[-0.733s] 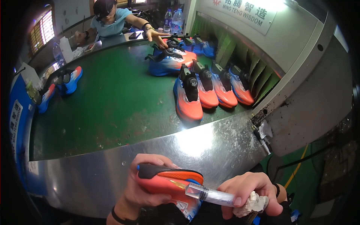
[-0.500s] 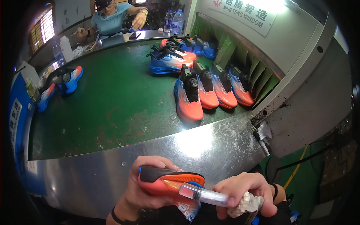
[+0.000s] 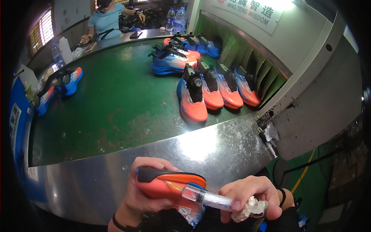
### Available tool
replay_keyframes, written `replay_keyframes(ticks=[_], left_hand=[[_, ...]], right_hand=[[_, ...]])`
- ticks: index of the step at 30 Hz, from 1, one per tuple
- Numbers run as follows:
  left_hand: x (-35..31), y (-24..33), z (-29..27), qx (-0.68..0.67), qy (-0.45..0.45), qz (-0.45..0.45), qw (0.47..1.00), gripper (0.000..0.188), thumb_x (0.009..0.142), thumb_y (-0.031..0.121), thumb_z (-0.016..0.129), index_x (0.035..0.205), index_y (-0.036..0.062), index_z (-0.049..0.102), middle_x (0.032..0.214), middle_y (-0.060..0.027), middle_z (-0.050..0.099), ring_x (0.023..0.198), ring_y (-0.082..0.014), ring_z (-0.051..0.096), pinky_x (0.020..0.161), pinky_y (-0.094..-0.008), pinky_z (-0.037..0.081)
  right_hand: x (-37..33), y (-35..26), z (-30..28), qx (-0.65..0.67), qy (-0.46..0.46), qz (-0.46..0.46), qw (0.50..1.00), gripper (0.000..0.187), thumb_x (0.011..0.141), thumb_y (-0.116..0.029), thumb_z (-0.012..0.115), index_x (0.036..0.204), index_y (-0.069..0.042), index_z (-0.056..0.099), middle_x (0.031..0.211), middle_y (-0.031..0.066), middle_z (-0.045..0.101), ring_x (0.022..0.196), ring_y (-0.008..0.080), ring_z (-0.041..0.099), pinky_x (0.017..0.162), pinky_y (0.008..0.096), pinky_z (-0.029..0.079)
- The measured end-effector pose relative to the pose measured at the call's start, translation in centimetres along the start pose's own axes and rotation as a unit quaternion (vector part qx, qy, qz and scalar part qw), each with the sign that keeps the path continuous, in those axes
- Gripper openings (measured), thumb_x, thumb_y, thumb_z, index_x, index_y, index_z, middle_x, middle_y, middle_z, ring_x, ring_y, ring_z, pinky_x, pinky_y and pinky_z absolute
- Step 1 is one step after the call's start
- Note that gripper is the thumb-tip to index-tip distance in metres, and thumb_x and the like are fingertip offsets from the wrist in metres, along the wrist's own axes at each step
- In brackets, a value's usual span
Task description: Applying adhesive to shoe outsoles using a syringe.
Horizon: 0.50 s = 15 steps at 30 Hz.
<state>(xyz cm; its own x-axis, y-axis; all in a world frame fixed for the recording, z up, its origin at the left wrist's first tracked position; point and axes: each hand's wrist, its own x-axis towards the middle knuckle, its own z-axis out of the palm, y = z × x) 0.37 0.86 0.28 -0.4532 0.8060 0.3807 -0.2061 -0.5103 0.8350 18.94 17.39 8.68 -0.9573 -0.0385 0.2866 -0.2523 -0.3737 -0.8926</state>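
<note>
My left hand [image 3: 132, 199] is wrapped around a sneaker [image 3: 156, 188] with a coral, white and blue upper. The shoe is turned so that its black and orange sole [image 3: 181, 178] faces up and away from me. In my right hand [image 3: 253, 187] is a clear plastic syringe [image 3: 210, 199], lying nearly level and pointing left. Its thin yellowish tip meets the shoe along the seam between sole and upper; whether it touches is hard to tell. A crumpled white wad [image 3: 249, 211] is also gripped by my right fingers, against the syringe's rear end.
Beyond the metal ledge [image 3: 96, 174] lies a green conveyor belt [image 3: 112, 104]. Several matching sneakers [image 3: 193, 100] stand on its right side, and others [image 3: 71, 83] at the left edge. A grey machine housing [image 3: 309, 89] rises at right. A person [image 3: 106, 23] sits across the belt.
The shoe and syringe have shifted slightly left in the picture, with the grip of both hands unchanged. Across the belt, the person's raised arm has drawn back.
</note>
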Motion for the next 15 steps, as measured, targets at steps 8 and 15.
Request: replay_keyframes(ticks=[8,15], left_hand=[[0.1,0.0,0.1,0.001,0.028,-0.01,1.0,0.069,0.062,0.019,0.083,0.111,0.0052,0.037,0.103,-0.0204,0.056,0.095,-0.0331,0.062,0.082,-0.0439,0.054],[0.4,0.4,0.6,-0.029,0.078,-0.036,0.996,0.07,0.062,0.024,0.082,0.112,0.0053,0.037,0.102,-0.02,0.056,0.093,-0.0304,0.062,0.08,-0.0405,0.054]], right_hand=[[-0.6,0.2,-0.3,0.012,0.018,0.005,1.0,0.064,0.082,-0.054,0.06,0.112,0.002,0.058,0.09,0.0248,0.063,0.077,0.029,0.058,0.067,0.0386,0.04],[-1.6,0.4,-0.5,0.014,0.048,0.024,0.998,0.064,0.081,-0.054,0.061,0.112,0.002,0.058,0.088,0.0204,0.063,0.08,0.0295,0.06,0.069,0.038,0.041]])
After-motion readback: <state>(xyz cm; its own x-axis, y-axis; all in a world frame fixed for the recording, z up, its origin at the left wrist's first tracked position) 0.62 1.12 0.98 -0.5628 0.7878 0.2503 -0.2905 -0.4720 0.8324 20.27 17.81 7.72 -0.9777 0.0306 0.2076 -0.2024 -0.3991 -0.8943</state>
